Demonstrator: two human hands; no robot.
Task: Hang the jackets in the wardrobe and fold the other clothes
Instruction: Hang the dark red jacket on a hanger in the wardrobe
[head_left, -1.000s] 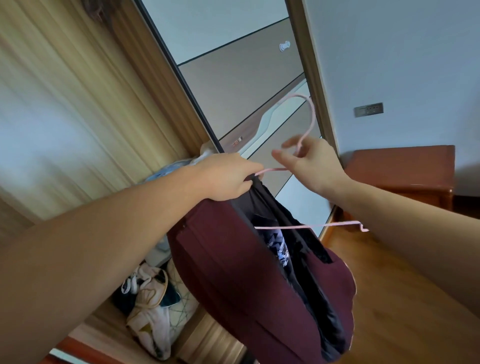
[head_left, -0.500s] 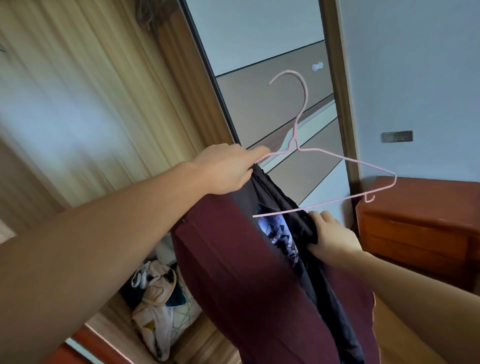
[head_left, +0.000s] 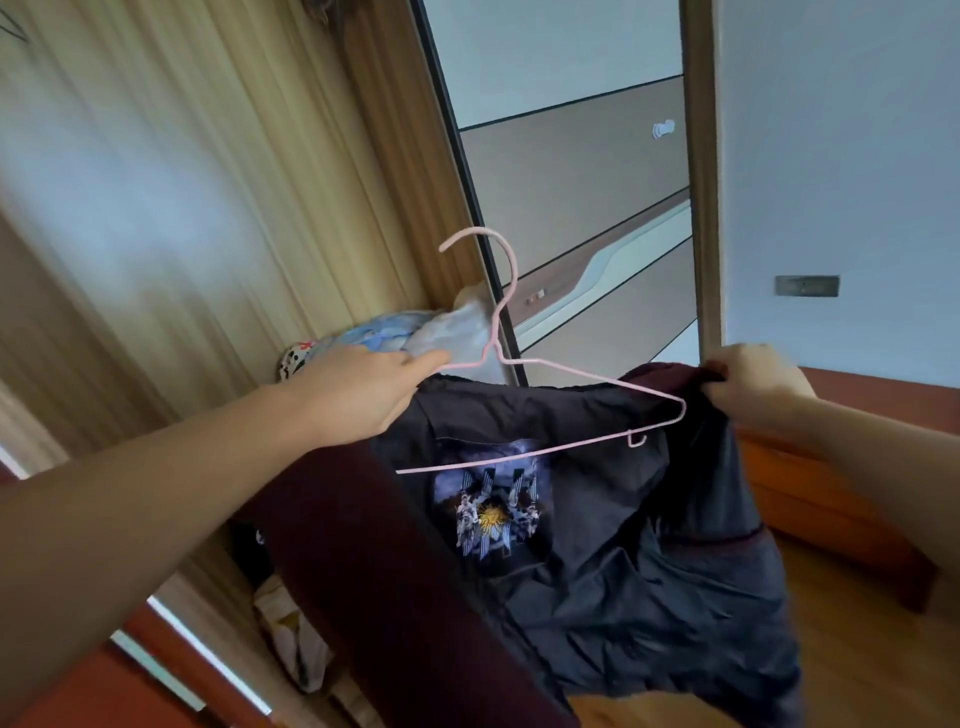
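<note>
Gripping pink wire hanger (head_left: 540, 395) and maroon jacket (head_left: 395, 571), left hand (head_left: 363, 395); right hand (head_left: 753, 384) pinches its collar.

We see open air above the spread jacket (head_left: 597, 545), between our left hand (head_left: 363, 395) and right hand (head_left: 753, 384), crossed only by the pink hanger (head_left: 545, 374). To the left the curtain (head_left: 182, 208) closes things off; behind stands the mirror door (head_left: 571, 182); the wooden cabinet (head_left: 857, 467) blocks the right.
</note>
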